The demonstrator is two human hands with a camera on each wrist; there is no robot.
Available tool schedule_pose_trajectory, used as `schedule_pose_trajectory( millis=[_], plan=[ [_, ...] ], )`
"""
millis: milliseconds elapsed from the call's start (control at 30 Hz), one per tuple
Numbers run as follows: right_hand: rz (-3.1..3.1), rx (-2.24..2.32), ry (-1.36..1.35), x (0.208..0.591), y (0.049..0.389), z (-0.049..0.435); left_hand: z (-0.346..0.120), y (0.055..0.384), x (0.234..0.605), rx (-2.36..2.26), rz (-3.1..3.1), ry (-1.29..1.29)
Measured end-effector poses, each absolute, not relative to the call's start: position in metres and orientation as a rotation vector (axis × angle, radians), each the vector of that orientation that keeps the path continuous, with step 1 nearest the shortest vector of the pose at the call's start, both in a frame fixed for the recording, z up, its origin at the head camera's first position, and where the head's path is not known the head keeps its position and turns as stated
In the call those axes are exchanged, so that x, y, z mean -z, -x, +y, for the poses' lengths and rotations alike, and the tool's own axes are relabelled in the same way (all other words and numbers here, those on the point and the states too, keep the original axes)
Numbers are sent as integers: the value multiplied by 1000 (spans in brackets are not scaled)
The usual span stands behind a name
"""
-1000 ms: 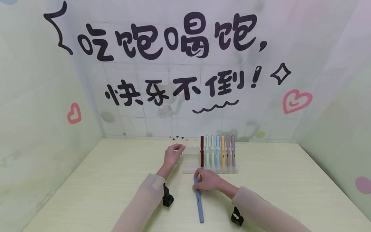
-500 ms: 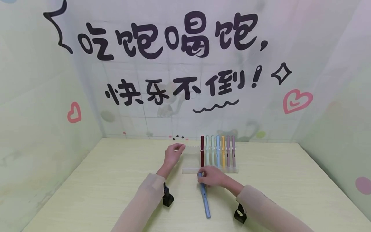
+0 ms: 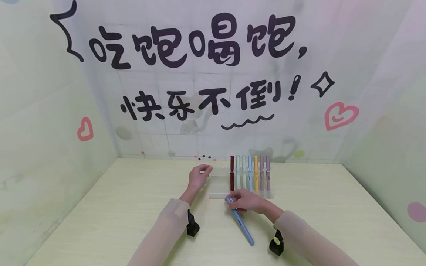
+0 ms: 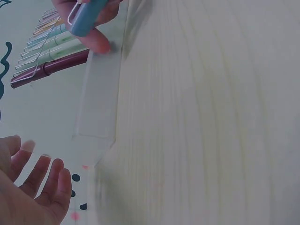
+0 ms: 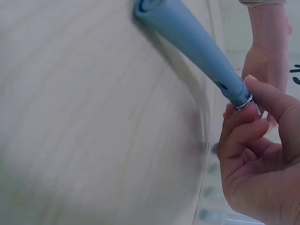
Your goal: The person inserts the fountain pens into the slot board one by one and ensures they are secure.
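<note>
My right hand [image 3: 246, 201] pinches a blue fountain pen [image 3: 244, 229] near its clip end, between thumb and fingers. The pen slants, its other end pointing down to the right toward the table. In the right wrist view, the pen's barrel [image 5: 192, 42] runs up and left from the fingertips. A clear pen rack [image 3: 219, 195] stands behind, with the right hand in front of its ledge. At the rack's upper left corner, my left hand [image 3: 199, 177] holds the edge between thumb and fingers. A dark red pen [image 3: 232, 173] stands in the rack, left of the other pens.
To the right of the dark red pen, the rack holds pale green pens [image 3: 241, 173], a light blue pen [image 3: 250, 173], a yellow pen [image 3: 256, 173] and purple pens [image 3: 265, 173]. A printed backdrop [image 3: 213, 144] rises behind the pale wooden table [image 3: 133, 207].
My right hand has moved a little right and toward the rack with the blue pen. The pen's lower end has swung right. The left hand has stayed at the rack's corner.
</note>
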State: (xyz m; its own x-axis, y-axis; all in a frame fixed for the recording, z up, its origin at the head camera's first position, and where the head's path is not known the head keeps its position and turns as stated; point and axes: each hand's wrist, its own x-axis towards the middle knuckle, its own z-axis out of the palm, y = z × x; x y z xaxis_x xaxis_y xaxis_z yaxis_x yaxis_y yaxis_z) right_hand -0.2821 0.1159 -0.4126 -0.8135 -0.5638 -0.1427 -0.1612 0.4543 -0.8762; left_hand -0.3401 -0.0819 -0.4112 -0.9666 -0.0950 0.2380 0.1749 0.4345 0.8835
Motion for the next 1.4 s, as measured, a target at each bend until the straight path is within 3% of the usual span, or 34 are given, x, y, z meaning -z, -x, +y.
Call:
schedule_pose_trajectory(
  millis=[400,700,1400],
  plan=[
    [2306,1300,626,417,281,116,-81,340,410,1537,-2440,65],
    [2551,1122,825,421,279,112,-82,340,411,1520,-2445,67],
    [2443,1113,852,410,280,118,-81,338,409,1520,-2460,59]
  ],
)
